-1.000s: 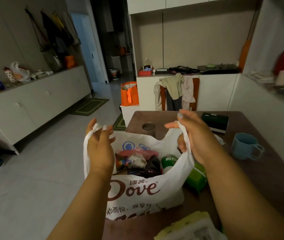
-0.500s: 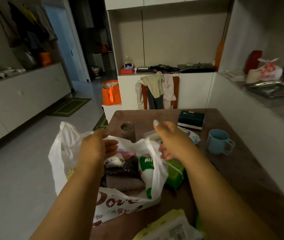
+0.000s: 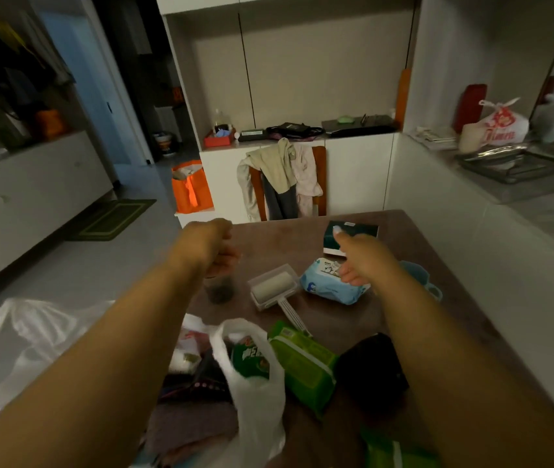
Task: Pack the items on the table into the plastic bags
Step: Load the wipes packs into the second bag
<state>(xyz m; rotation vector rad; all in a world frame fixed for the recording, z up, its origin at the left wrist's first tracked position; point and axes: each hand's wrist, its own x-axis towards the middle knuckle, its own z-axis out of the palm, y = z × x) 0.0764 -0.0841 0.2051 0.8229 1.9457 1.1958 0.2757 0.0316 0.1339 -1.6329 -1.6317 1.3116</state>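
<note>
The white plastic bag [image 3: 255, 396] lies slack at the table's near left, with a green bottle [image 3: 251, 360] and dark packets inside. My left hand [image 3: 208, 244] reaches over a small dark jar [image 3: 219, 291], fingers curled down on its hidden top; the blur hides whether it grips. My right hand [image 3: 360, 258] is open, thumb up, fingertips at the blue wipes pack [image 3: 327, 287]. Between jar and wipes lies a white lint roller [image 3: 273, 287]. A green wipes pack [image 3: 302, 364] and a black item [image 3: 370, 369] lie beside the bag.
A dark green tissue box [image 3: 356, 231] sits at the far side of the brown table [image 3: 285, 238], and a blue mug [image 3: 422, 275] shows behind my right arm. Another green pack [image 3: 393, 450] lies at the near edge. A clothes-draped chair [image 3: 282, 177] stands beyond; a white counter wall [image 3: 471, 248] runs along the right.
Both hands let go of the bag handles and reached forward, the left to the jar, the right to the blue wipes. The bag slumped down and my view tilted forward.
</note>
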